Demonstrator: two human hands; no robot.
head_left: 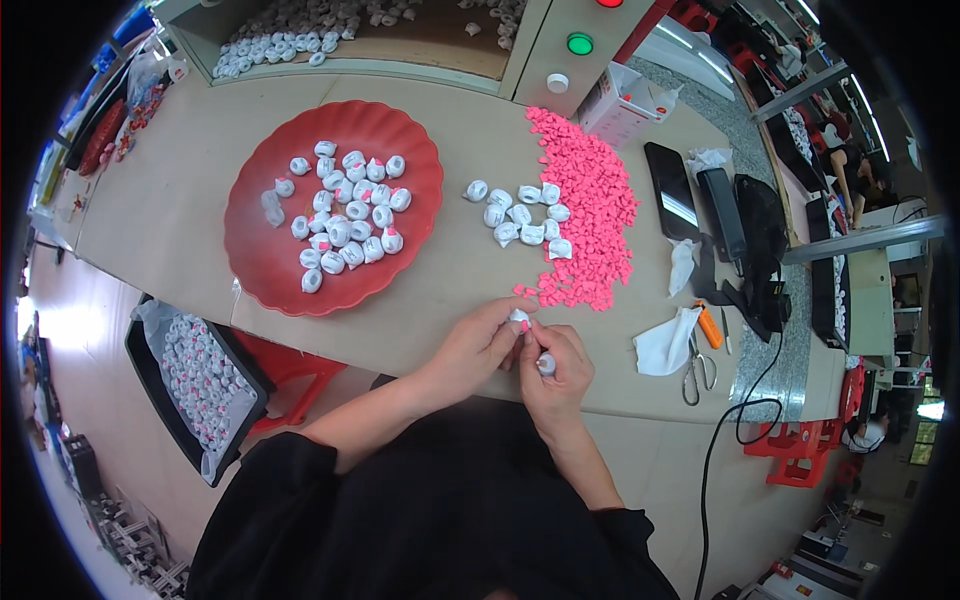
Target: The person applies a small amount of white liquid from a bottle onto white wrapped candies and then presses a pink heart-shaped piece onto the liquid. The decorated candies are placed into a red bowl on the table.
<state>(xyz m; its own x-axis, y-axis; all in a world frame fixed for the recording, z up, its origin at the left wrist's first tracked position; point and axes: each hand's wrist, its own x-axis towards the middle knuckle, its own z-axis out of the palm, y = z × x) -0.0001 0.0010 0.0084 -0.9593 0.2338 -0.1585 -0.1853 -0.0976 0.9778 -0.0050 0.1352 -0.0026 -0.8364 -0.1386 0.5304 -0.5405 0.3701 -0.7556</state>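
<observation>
At the table's near edge my two hands meet. My left hand (468, 352) pinches a small white ring-shaped piece (518, 315) with a bit of pink on it. My right hand (557, 382) is closed around a small white object with a rounded end (546, 364), perhaps a bottle; most of it is hidden in the palm. Its thumb and finger also reach the white piece. Beyond my hands lies a loose group of similar white pieces (520, 215). To their right spreads a heap of small bright pink pieces (592, 205).
A red scalloped plate (262, 150) holds many white pieces, some with pink. Scissors (692, 380), an orange-handled cutter (708, 327), a white cloth (662, 345) and a black phone (670, 185) lie right. Below left stands a black tray (165, 405) of pieces; a cabinet (530, 50) stands behind.
</observation>
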